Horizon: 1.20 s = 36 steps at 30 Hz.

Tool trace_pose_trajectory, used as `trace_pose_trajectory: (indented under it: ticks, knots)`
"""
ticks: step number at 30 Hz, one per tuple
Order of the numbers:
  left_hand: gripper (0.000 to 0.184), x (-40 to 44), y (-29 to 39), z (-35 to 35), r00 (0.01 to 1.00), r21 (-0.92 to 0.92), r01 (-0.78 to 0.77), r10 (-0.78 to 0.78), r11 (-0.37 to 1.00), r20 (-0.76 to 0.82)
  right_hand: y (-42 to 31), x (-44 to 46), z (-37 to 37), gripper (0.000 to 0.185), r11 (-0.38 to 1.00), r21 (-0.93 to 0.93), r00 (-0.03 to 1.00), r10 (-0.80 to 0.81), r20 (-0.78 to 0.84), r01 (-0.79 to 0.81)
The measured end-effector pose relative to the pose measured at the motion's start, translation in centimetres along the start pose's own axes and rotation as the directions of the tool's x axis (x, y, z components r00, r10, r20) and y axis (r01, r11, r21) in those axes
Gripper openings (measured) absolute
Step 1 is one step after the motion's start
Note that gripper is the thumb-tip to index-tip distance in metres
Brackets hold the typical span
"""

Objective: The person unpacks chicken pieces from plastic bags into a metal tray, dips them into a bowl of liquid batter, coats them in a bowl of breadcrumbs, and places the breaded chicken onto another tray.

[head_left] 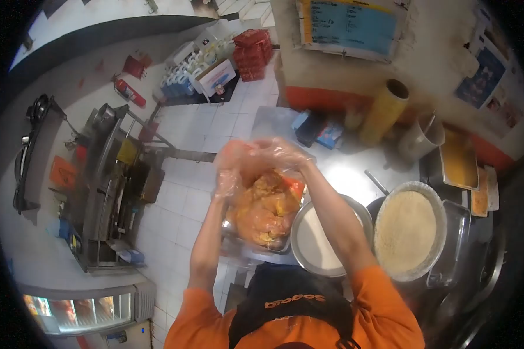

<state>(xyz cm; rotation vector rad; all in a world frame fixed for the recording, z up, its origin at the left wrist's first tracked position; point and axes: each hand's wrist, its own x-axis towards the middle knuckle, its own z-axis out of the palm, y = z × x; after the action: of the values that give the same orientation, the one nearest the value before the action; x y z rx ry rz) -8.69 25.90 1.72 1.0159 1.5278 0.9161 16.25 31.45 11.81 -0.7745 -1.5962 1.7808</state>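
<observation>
Both hands wear clear plastic gloves and meet above a metal tray (286, 247) heaped with marinated raw chicken (265, 206). Between them is a pale pink piece of raw chicken (241, 154), blurred and partly covered by glove. My left hand (228, 174) grips it from the left, over the tray's far left corner. Closed on its upper right side is my right hand (280, 153); its fingertips are smeared. Something bright orange-red lies at the right of the heap. Just right of the tray stands a round metal bowl (310, 235) of white powder.
Farther right are a large bowl of pale yellow crumbs (410, 230) and a clear rectangular dish (451, 244). Along the wall stand a yellow cylinder (384, 113), a white jug (422, 138), a blue box (329, 136) and a deep pan of yellow liquid (459, 166). A metal rack (108, 198) is left.
</observation>
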Motion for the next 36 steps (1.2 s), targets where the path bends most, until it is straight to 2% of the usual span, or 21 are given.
trace_pose_trajectory:
  ticks: [1, 3, 6, 7, 9, 11, 12, 14, 16, 17, 19, 21, 22, 25, 26, 27, 29, 32, 33, 35, 36]
  knots:
    - [0.038, -0.3, 1.1, 0.4, 0.995, -0.045, 0.091, -0.093, 0.995, -0.034, 0.1, 0.1, -0.5, 0.051, 0.992, 0.110, 0.994, -0.063, 0.085, 0.054]
    - [0.031, -2.2, 2.8, 1.4, 0.968, -0.397, -0.245, 0.202, 0.885, -0.147, 0.2, 0.3, -1.7, 0.056, 0.998, 0.035, 0.996, -0.057, 0.069, 0.055]
    - [0.037, -4.1, 3.8, -0.3, 0.937, -0.318, -0.348, 0.317, 0.882, -0.146, 0.2, -1.1, -2.6, 0.065, 0.996, -0.089, 1.000, -0.011, 0.007, 0.011]
    - [0.037, -5.1, 4.6, -0.7, 0.935, -0.323, -0.351, 0.314, 0.879, -0.163, 0.1, -1.7, -2.9, 0.068, 0.989, -0.142, 0.999, 0.028, -0.046, -0.034]
    - [0.032, -7.7, 5.8, -1.7, 0.924, -0.575, -0.379, 0.259, 0.725, -0.282, 2.0, -2.0, -3.6, 0.068, 0.993, -0.097, 0.998, 0.056, -0.042, -0.060]
    - [0.033, -9.8, 6.4, -3.6, 0.900, -0.637, -0.424, 0.220, 0.644, -0.377, 0.8, -3.4, -3.3, 0.062, 0.827, -0.539, 0.987, 0.140, -0.077, -0.159]
    - [0.034, -10.7, 5.9, -4.9, 0.875, -0.683, -0.466, 0.180, 0.563, -0.449, 1.7, -3.8, -3.4, 0.062, 0.820, -0.550, 0.986, 0.161, -0.045, -0.159]
    - [0.035, -11.1, 2.4, -8.7, 0.827, -0.667, -0.534, 0.156, 0.520, -0.540, 4.1, -4.1, -3.5, 0.057, 0.692, -0.716, 0.994, 0.109, -0.025, -0.094]
    - [0.036, -11.3, -4.6, -13.0, 0.742, -0.619, -0.622, 0.110, 0.479, -0.661, 4.9, -4.4, -2.4, 0.054, 0.741, -0.656, 0.986, 0.168, -0.019, -0.139]
    - [0.040, -11.0, -9.8, -15.1, 0.680, -0.332, -0.583, 0.222, 0.742, -0.698, 5.4, -4.4, -1.8, 0.052, 0.792, -0.574, 0.976, 0.205, -0.070, -0.208]
    - [0.044, -13.3, -15.9, -16.6, 0.618, 0.004, -0.431, 0.298, 0.902, -0.727, 7.0, -3.7, -1.4, 0.050, 0.850, -0.525, 0.994, 0.084, 0.064, -0.038]
    - [0.038, -13.7, -18.2, -14.3, 0.661, -0.439, -0.359, -0.108, 0.824, -0.742, 3.9, -3.5, 1.2, 0.049, 0.680, -0.731, 0.984, 0.164, 0.068, -0.063]
    - [0.038, -13.2, -19.5, -13.2, 0.637, -0.445, -0.370, -0.126, 0.815, -0.761, 4.9, -3.4, 1.8, 0.057, 0.759, -0.645, 0.989, 0.013, 0.146, 0.085]
    - [0.032, -11.4, -24.4, -9.5, 0.625, -0.786, -0.526, -0.478, 0.326, -0.617, 6.1, -3.0, 2.3, 0.060, 0.755, -0.656, 0.990, 0.094, 0.109, 0.000]
    - [0.032, -11.1, -26.6, -8.1, 0.642, -0.821, -0.486, -0.515, 0.300, -0.568, 6.4, -2.6, 2.3, 0.061, 0.643, -0.747, 0.979, -0.025, 0.202, 0.171]
    - [0.032, -11.2, -29.1, -6.5, 0.658, -0.858, -0.435, -0.554, 0.275, -0.511, 6.1, -2.6, 2.6, 0.061, 0.640, -0.749, 0.978, -0.016, 0.209, 0.170]
    - [0.033, -13.2, -34.9, -3.9, 0.747, -0.923, -0.233, -0.551, 0.307, -0.372, 4.6, -2.6, 4.0, 0.056, 0.560, -0.824, 0.978, 0.109, 0.180, 0.089]
    - [0.033, -17.5, -43.4, -1.0, 0.864, -0.936, 0.038, -0.482, 0.351, -0.146, 4.3, -3.2, 5.3, 0.060, 0.586, -0.810, 0.991, 0.116, 0.072, -0.009]
    - [0.033, -18.5, -44.1, -0.5, 0.845, -0.929, 0.053, -0.513, 0.366, -0.154, 4.7, -3.2, 5.5, 0.060, 0.589, -0.808, 0.992, 0.112, 0.050, -0.025]
    - [0.032, -20.9, -46.9, -1.0, 0.799, -0.904, -0.020, -0.536, 0.428, -0.272, 6.0, -3.8, 5.2, 0.065, 0.499, -0.854, 0.989, -0.067, 0.130, 0.147]
    - [0.032, -21.6, -48.5, -2.0, 0.783, -0.876, -0.091, -0.509, 0.475, -0.357, 6.4, -4.0, 5.2, 0.065, 0.495, -0.862, 0.994, -0.071, 0.087, 0.110]
